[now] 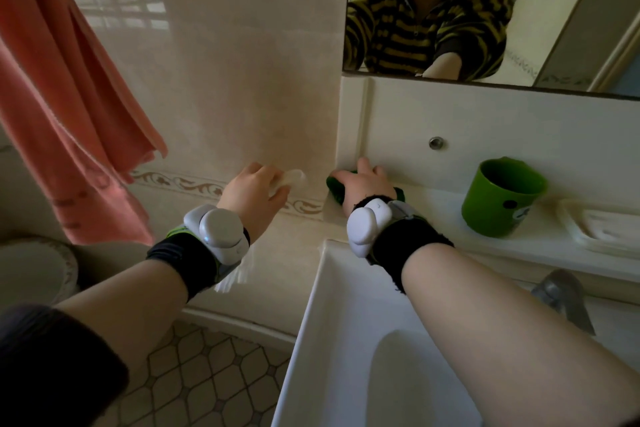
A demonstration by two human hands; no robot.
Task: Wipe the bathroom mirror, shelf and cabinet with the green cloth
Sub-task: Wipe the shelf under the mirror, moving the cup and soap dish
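My right hand (367,188) presses the green cloth (335,188) onto the left end of the white shelf (433,215), in the corner below the cabinet panel (502,135). Most of the cloth is hidden under the hand. The mirror (571,21) hangs above the panel. My left hand (254,196) is held out left of the shelf, by the tiled wall, and holds a small pale whitish object (289,179); what it is cannot be told.
A green cup (502,199) and a white soap dish (599,225) stand on the shelf to the right. The sink basin (346,340) and faucet (568,298) lie below. A pink towel (69,107) hangs at left, a toilet (31,270) below it.
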